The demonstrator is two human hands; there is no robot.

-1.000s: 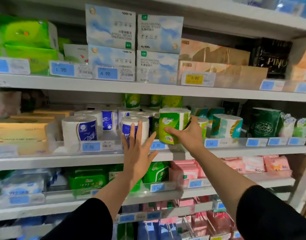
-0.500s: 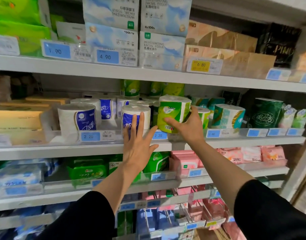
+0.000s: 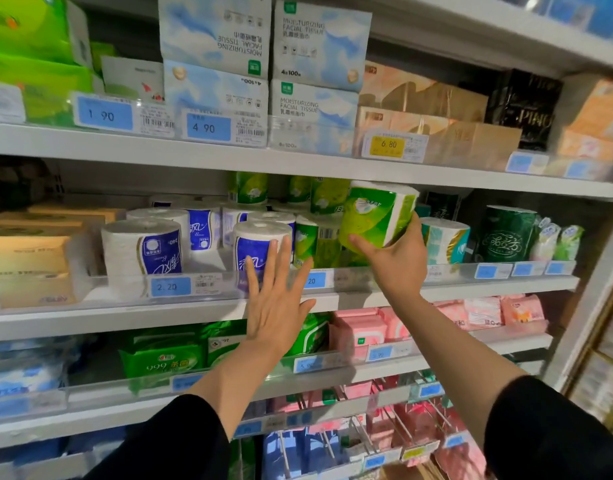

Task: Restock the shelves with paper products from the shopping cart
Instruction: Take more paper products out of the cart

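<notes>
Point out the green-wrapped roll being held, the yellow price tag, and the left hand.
green-wrapped roll (image 3: 374, 216): head view, on the front of its wrapper.
yellow price tag (image 3: 388, 145): head view, on the printed 6.80.
left hand (image 3: 275, 306): head view, on the back of the hand.

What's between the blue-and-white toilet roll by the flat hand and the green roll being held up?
In the head view, another green-wrapped roll stands on the shelf between the blue-and-white roll and the held green roll.
</notes>
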